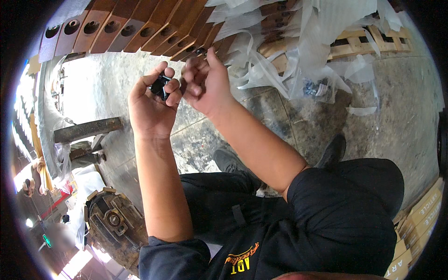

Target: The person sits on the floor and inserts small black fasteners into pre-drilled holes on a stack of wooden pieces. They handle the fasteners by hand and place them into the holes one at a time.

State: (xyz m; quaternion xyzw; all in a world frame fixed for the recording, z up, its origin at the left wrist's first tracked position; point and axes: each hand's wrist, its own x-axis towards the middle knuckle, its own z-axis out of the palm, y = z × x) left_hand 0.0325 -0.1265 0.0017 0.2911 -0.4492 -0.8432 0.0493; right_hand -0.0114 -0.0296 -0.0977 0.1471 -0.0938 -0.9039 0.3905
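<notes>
My left hand (154, 107) is palm up, its fingers curled around several small black pieces (161, 87) that look like hardware; their exact kind is too small to make out. Close beside it, nearly touching its fingertips, is my right hand (207, 88). The right thumb is stretched up and away from half-bent, slightly blurred fingers, and I see nothing between them. Just beyond both hands hangs or stands a row of brown wooden pieces (135, 28), several with a round dark hole near the end. A small dark fitting (200, 51) shows at one piece's end, beside the right thumb.
White foam wrapping (322, 28) drapes over the wood at the right. A clear bag of dark hardware (315, 88) lies on the concrete floor near a wooden pallet (345, 46). Cardboard boxes (420, 224) stand at lower right, a worn round stool-like object (114, 219) at lower left.
</notes>
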